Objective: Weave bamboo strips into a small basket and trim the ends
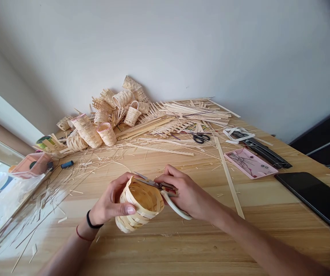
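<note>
Pale bamboo strips, flat and matte, form the small woven basket (140, 205), held above the wooden table (165, 245) near the person's middle. Its round, open-topped body is tilted, mouth toward the right hand. The weave is a simple over-and-under, its strips slightly uneven at the rim. The left hand (110, 199) is closed around the outer wall, with the thumb lying along the side. The right hand (186, 191) is closed on the scissors (156, 184), whose metal blades cross the basket's mouth just over the rim. Their white handle loop (176, 207) curves below the hand. Whether the blades are open or shut is hard to tell.

Handling note: close work at the rim seems best served by a firm hold near the blades, which would keep the springy strips from shifting.

A black band (93, 221) and a thin red cord (81, 235) circle the left wrist. Fine bamboo slivers lie scattered over the grainy tabletop, and a long loose strip (228, 176) lies to the right. Farther back, a heap of finished and part-woven baskets (104, 111) sits against the wall among bundled strips. Black-handled scissors (201, 138) lie beyond the hands, near a pink tray (249, 163) holding wire bits. A dark tablet (311, 199) rests at the right edge.
</note>
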A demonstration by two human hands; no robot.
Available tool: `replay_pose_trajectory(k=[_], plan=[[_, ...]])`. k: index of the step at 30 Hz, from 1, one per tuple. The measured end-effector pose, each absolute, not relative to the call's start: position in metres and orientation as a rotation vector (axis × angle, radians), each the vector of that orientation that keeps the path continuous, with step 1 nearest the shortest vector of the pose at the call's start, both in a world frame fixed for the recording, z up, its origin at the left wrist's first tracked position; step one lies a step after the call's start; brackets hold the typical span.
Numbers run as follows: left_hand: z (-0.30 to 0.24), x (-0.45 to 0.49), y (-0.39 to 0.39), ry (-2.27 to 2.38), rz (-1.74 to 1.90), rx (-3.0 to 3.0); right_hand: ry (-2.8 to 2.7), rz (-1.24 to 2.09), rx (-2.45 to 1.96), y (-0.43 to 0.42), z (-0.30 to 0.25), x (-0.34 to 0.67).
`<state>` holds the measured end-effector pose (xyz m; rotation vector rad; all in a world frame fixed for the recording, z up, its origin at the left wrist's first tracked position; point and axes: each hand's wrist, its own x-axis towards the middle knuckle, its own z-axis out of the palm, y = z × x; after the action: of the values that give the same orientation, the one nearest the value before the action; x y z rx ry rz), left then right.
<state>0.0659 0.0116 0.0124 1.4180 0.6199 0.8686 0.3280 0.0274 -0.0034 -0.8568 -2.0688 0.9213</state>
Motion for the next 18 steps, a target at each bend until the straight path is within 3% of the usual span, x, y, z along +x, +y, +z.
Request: replay_pose_trajectory(k=[18], plan=[[0.0056, 0.0626, 0.0118, 0.611, 0.932, 1.35, -2.107, 0.828, -0.861, 0.0269, -0.004, 0.3262]])
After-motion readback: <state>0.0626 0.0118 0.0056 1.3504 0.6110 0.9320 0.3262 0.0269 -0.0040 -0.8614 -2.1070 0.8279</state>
